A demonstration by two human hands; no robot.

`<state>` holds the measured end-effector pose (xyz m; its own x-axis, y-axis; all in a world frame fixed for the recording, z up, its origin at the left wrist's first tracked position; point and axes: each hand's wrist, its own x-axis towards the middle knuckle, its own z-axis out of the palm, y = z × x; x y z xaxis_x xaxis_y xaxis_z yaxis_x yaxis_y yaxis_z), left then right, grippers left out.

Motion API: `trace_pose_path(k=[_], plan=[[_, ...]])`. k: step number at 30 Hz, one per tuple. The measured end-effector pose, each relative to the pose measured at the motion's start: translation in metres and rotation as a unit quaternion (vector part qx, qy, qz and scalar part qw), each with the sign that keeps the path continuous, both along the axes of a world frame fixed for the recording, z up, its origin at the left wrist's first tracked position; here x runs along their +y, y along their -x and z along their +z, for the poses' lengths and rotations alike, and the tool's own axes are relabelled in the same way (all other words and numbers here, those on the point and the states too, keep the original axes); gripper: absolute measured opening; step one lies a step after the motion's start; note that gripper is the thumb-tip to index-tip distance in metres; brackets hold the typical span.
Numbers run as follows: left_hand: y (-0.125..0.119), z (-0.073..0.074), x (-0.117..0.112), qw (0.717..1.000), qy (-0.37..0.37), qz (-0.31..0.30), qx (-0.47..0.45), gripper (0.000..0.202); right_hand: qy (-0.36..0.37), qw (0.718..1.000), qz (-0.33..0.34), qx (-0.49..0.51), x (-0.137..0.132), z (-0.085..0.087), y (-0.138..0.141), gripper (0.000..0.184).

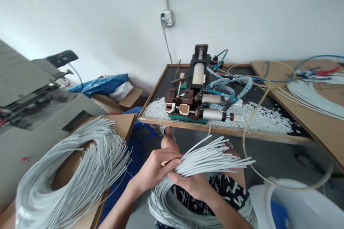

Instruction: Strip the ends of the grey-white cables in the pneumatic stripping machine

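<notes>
Your white wire bundle [209, 159] sits near, over your lap [233, 191], left hand [159, 166] and right hand [195, 185] clamped together around it; you seem to be evening its ends, next likely needing a steady grip; far stands the pneumatic machine [199, 73]

A wood-rimmed dark workbench [164, 85] carries a pneumatic machine [199, 73], with white clippings [268, 120] strewn on both sides of it. The right-hand cardboard sheet [319, 127] supports loose white wires [309, 94]; the left-hand cardboard panel [125, 121] bears a large wire coil [40, 182].
</notes>
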<state>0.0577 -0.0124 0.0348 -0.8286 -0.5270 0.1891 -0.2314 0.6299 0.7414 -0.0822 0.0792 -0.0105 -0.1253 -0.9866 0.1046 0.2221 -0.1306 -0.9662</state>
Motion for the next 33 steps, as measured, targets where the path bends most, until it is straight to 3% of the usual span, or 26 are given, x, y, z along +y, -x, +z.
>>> trace_pose_path(k=[3,5,8,11,15,18,22,25,28,33], plan=[[0.001,-0.01,-0.002,0.989,0.136,0.053,-0.026,0.032,-0.02,0.999,-0.04,0.016,0.001,-0.018,-0.006,0.016],[0.001,-0.014,0.0,0.984,0.158,0.075,-0.024,0.037,-0.026,0.997,-0.058,0.034,0.005,-0.027,-0.006,0.022],[0.001,-0.015,0.004,0.993,0.076,0.089,-0.018,0.031,-0.03,0.997,-0.059,0.036,0.012,-0.029,-0.001,0.025],[-0.004,-0.016,0.009,0.997,-0.022,0.059,-0.054,0.026,-0.058,0.995,-0.074,-0.04,0.019,-0.024,0.006,0.028],[-0.017,-0.028,0.017,0.993,-0.017,0.058,-0.104,0.027,-0.103,0.976,-0.158,-0.107,0.027,-0.021,0.011,0.034],[-0.021,-0.039,0.023,0.992,-0.01,0.076,-0.098,0.025,-0.129,0.968,-0.165,-0.136,0.03,-0.024,0.013,0.038],[-0.016,-0.049,0.028,0.985,-0.048,0.167,0.021,0.026,-0.125,0.966,-0.172,-0.147,0.032,-0.031,0.015,0.029],[-0.005,-0.051,0.028,0.947,-0.131,0.254,0.143,0.033,-0.112,0.969,-0.153,-0.161,0.036,-0.04,0.017,0.025],[0.011,-0.048,0.027,0.921,-0.175,0.279,0.21,0.04,-0.119,0.962,-0.156,-0.189,0.045,-0.051,0.02,0.023],[0.041,-0.047,0.023,0.905,-0.163,0.291,0.264,0.047,-0.132,0.95,-0.2,-0.202,0.055,-0.054,0.023,0.028]])
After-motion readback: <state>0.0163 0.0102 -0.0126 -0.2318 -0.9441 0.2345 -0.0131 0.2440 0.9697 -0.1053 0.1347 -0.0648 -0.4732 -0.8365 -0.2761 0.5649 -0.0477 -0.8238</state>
